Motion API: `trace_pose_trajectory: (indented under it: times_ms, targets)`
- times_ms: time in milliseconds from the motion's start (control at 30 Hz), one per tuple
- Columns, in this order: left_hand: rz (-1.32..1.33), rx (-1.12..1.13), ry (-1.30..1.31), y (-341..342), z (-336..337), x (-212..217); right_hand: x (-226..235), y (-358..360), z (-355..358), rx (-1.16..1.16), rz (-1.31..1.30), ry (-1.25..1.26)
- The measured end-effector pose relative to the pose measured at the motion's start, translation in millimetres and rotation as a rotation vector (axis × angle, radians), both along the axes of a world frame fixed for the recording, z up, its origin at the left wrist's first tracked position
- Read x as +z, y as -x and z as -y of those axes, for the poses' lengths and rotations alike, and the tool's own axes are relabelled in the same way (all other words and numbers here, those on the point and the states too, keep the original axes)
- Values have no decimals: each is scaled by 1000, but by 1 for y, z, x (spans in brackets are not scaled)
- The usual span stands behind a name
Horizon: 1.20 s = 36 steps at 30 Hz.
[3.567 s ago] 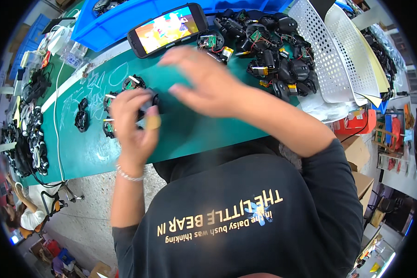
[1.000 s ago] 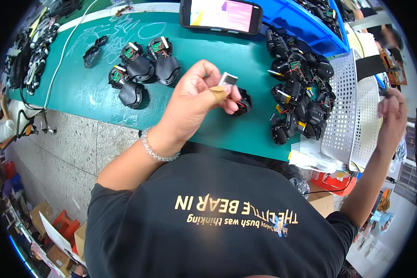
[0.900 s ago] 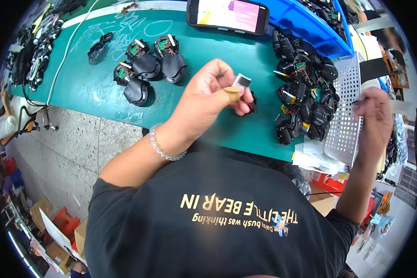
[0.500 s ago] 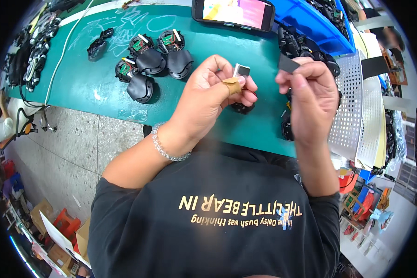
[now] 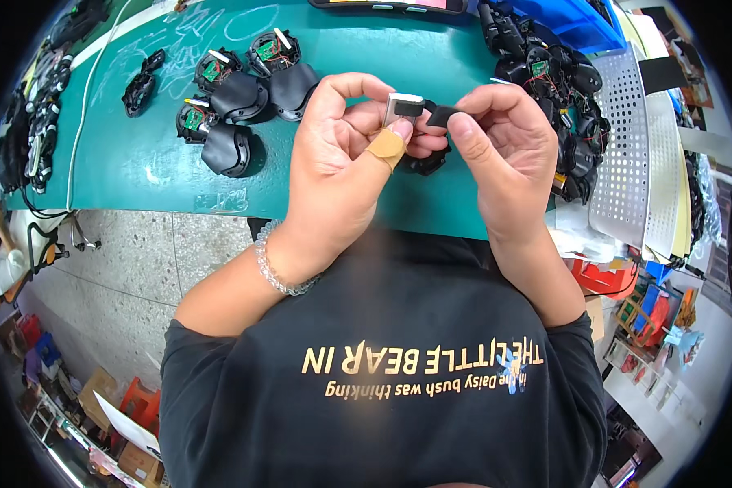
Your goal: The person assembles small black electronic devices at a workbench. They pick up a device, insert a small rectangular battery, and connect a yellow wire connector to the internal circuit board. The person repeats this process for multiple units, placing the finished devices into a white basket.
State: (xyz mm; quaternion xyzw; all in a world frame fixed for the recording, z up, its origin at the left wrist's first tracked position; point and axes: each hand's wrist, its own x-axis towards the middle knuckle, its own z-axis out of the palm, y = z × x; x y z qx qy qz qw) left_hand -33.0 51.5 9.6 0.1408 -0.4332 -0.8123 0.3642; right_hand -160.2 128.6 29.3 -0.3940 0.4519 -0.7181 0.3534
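Note:
My left hand, with a tan bandage round its thumb, pinches a small white rectangular block that carries a black pad on its face. Between the thumb and fingers of my right hand is a thin, flat black pad, held close beside the block. Whether the pad touches the block or the left fingertips, I cannot tell. Below the fingers, a dark plastic part lies on the green table, mostly covered by my hands.
Three black housings with green circuit boards lie at left, near a smaller black part. More black housings are heaped at right, beside a perforated metal tray. A blue bin and a phone stand behind.
My right hand has moved left with the black pad, up to the white block in my left hand. The whole view has shifted slightly, so the table's things appear higher.

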Motion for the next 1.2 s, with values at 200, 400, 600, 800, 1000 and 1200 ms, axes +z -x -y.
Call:
trace_pose_trajectory:
  times_ms: [200,400,600,800,1000,1200]
  targets:
    - [53,60,185,-3,-2,-3,4,-5,-2,-36,-222,-105]
    - [62,81,291,-5,-4,-6,-1,-8,-1,-149,-402,-105]
    - [109,113,367,-8,-6,-4,-1,-8,-1,-206,-557,-69]
    - [125,134,372,-7,-8,-2,-2,-8,-1,-220,-602,-33]
    - [138,140,397,-8,-9,-1,-1,-6,-1,-245,-692,-25]
    - [131,150,427,-8,-10,-2,-2,-8,0,-304,-765,11]
